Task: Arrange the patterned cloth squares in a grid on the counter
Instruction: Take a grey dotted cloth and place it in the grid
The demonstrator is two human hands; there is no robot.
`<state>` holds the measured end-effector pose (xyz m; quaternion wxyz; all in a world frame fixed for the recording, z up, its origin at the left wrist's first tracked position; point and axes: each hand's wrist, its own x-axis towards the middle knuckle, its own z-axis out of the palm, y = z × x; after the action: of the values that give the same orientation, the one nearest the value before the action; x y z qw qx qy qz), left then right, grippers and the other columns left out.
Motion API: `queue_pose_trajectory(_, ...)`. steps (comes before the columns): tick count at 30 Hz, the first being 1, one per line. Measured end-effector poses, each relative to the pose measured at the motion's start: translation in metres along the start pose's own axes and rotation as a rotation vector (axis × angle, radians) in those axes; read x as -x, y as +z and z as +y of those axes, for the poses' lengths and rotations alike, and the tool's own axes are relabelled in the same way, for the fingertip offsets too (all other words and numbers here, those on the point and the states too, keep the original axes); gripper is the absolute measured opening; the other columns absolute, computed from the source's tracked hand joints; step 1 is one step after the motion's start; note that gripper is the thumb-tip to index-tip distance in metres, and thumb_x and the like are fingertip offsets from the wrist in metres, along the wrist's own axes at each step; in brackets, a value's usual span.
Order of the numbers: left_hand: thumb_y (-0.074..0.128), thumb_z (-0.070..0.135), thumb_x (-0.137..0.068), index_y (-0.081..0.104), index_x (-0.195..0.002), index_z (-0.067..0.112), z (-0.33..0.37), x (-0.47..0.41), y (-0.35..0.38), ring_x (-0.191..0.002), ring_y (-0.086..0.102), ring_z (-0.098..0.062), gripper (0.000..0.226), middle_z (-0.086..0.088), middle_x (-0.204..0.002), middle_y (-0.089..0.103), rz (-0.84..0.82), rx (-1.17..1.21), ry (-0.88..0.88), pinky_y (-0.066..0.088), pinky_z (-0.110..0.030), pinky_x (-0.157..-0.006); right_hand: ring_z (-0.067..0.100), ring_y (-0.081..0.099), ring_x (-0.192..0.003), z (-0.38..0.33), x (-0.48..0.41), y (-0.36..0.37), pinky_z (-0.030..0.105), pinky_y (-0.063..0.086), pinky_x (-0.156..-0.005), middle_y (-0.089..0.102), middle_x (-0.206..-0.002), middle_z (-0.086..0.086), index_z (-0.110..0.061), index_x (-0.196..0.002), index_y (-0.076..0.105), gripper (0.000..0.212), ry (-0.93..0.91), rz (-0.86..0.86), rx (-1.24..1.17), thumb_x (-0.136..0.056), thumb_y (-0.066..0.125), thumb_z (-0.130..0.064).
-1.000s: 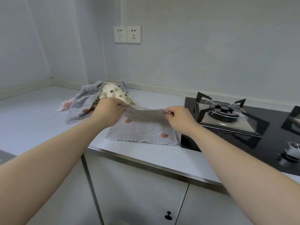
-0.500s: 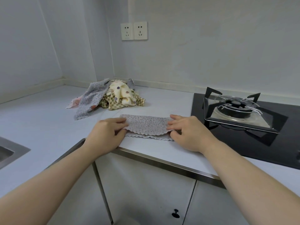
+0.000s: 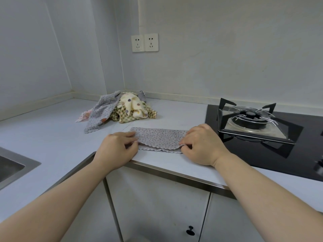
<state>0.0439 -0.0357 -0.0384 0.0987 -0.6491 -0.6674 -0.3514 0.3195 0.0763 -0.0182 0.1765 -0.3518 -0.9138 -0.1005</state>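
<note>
The patterned cloth squares (image 3: 122, 110) are almost all in one crumpled heap, and no grid shows anywhere on the desk (image 3: 52, 133), so I judge the task barely begun.

At the far left, at about eight o'clock from the person's hands, is the corner of a sink (image 3: 12, 165). The heap sits toward the back corner of the desk, at about ten o'clock. A pinkish edge pokes out on its left. Next comes a grey dotted piece draped down the side, then a cream one with large spots on top and a checked one beneath. None of them is spread flat.

Only one piece is apart from the heap: the grey dotted cloth (image 3: 159, 137), lying near the front edge of the desk between the two hands. It is doubled over on itself (the upper layer's scalloped edge sits a little back from the lower one's), so it reads as a narrow strip, not an open square.

The left hand (image 3: 117, 147) rests on the desk at the strip's nine o'clock end, its fingers curled and pinching the near corner of the upper layer. The right hand (image 3: 201, 145) does the same at the three o'clock end. Neither has hold of anything else. At two o'clock, just beyond the right hand, stands the hob (image 3: 253, 123).

What is left, by my reading, is nearly everything. This cloth needs its place, and each square in the heap must be drawn out and laid in rows.
</note>
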Motion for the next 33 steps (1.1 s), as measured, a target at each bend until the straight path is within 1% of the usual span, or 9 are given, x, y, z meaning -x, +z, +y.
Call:
queue_pose_trajectory(4, 0.061, 0.039, -0.092, 0.084, -0.087, 0.023, 0.0, 0.002, 0.002, -0.104, 0.069, -0.012, 0.029, 0.009, -0.1, 0.078, 0.044, -0.066, 0.02, 0.049, -0.025, -0.097, 0.006, 0.058, -0.093, -0.001, 0.001, 0.0, 0.028, 0.027, -0.093, 0.074, -0.083, -0.016, -0.03, -0.085, 0.079, 0.06, -0.024, 0.0, 0.035, -0.083, 0.021, -0.047)
queue_pose_trajectory(7, 0.051, 0.049, -0.095, 0.083, -0.079, 0.029, -0.002, -0.001, 0.003, -0.108, 0.067, -0.015, 0.041, 0.015, -0.098, 0.077, 0.07, -0.154, 0.025, 0.049, -0.039, -0.099, 0.005, 0.055, -0.088, -0.001, 0.0, 0.0, 0.03, 0.029, -0.093, 0.071, -0.075, -0.015, -0.026, -0.078, 0.076, 0.057, -0.016, 0.009, 0.092, -0.083, 0.023, -0.049)
queue_pose_trajectory(13, 0.048, 0.037, -0.1, 0.079, -0.111, 0.017, 0.029, -0.031, 0.004, -0.125, 0.058, -0.02, 0.038, 0.001, -0.131, 0.068, -0.021, -0.085, 0.044, 0.04, -0.033, -0.108, 0.008, 0.058, -0.076, -0.004, -0.009, 0.001, 0.034, 0.04, -0.087, 0.068, -0.066, -0.013, -0.023, -0.062, 0.069, 0.066, 0.007, 0.215, 0.042, -0.102, 0.028, -0.057)
queue_pose_trajectory(15, 0.044, 0.031, -0.106, 0.066, -0.133, 0.018, 0.043, -0.048, 0.015, -0.137, 0.048, -0.018, 0.037, 0.002, -0.147, 0.056, -0.177, -0.074, 0.056, 0.035, -0.031, -0.113, 0.015, 0.061, -0.078, -0.013, -0.02, -0.006, 0.037, 0.044, -0.086, 0.07, -0.073, -0.008, -0.021, -0.072, 0.07, 0.054, 0.054, 0.247, 0.027, -0.102, 0.033, -0.046)
queue_pose_trajectory(18, 0.035, 0.029, -0.109, 0.04, -0.154, 0.018, 0.06, -0.063, 0.037, -0.149, 0.03, -0.019, 0.047, 0.0, -0.162, 0.035, -0.379, -0.088, 0.019, 0.023, -0.033, -0.121, 0.027, 0.062, -0.108, -0.032, -0.032, -0.006, 0.041, 0.046, -0.095, 0.071, -0.114, 0.004, -0.015, -0.119, 0.067, 0.036, 0.126, 0.073, -0.015, -0.103, 0.038, -0.029)
queue_pose_trajectory(23, 0.019, 0.036, -0.111, 0.015, -0.162, 0.014, 0.061, -0.061, 0.058, -0.155, 0.012, -0.027, 0.056, -0.005, -0.169, 0.013, -0.608, -0.242, -0.016, 0.009, -0.039, -0.126, 0.024, 0.036, -0.146, -0.031, -0.031, 0.015, 0.039, 0.03, -0.119, 0.039, -0.159, 0.006, -0.013, -0.154, 0.037, 0.052, 0.164, -0.313, -0.124, -0.109, 0.021, -0.035)
queue_pose_trajectory(26, 0.014, 0.045, -0.109, 0.008, -0.163, 0.021, 0.054, -0.064, 0.058, -0.156, 0.005, -0.029, 0.059, -0.002, -0.17, 0.005, -0.661, -0.298, -0.051, 0.004, -0.044, -0.125, 0.025, 0.029, -0.149, -0.029, -0.031, 0.015, 0.04, 0.025, -0.122, 0.029, -0.164, 0.01, -0.009, -0.158, 0.027, 0.059, 0.216, -0.364, -0.07, -0.108, 0.018, -0.039)
queue_pose_trajectory(29, 0.012, 0.051, -0.107, 0.004, -0.163, 0.022, 0.041, -0.066, 0.054, -0.156, 0.001, -0.031, 0.064, -0.005, -0.17, 0.0, -0.698, -0.355, -0.075, 0.003, -0.049, -0.125, 0.027, 0.037, -0.143, -0.021, -0.028, 0.016, 0.046, 0.022, -0.122, 0.038, -0.158, 0.013, -0.007, -0.154, 0.033, 0.067, 0.279, -0.361, 0.008, -0.105, 0.015, -0.048)
queue_pose_trajectory(33, 0.01, 0.057, -0.104, 0.003, -0.162, 0.019, 0.011, -0.069, 0.045, -0.156, 0.001, -0.029, 0.07, -0.008, -0.17, -0.001, -0.683, -0.376, -0.196, 0.007, -0.051, -0.125, 0.026, 0.032, -0.147, -0.012, -0.019, 0.012, 0.057, 0.003, -0.124, 0.038, -0.159, 0.011, -0.009, -0.155, 0.033, 0.073, 0.38, -0.371, -0.002, -0.105, 0.005, -0.054)
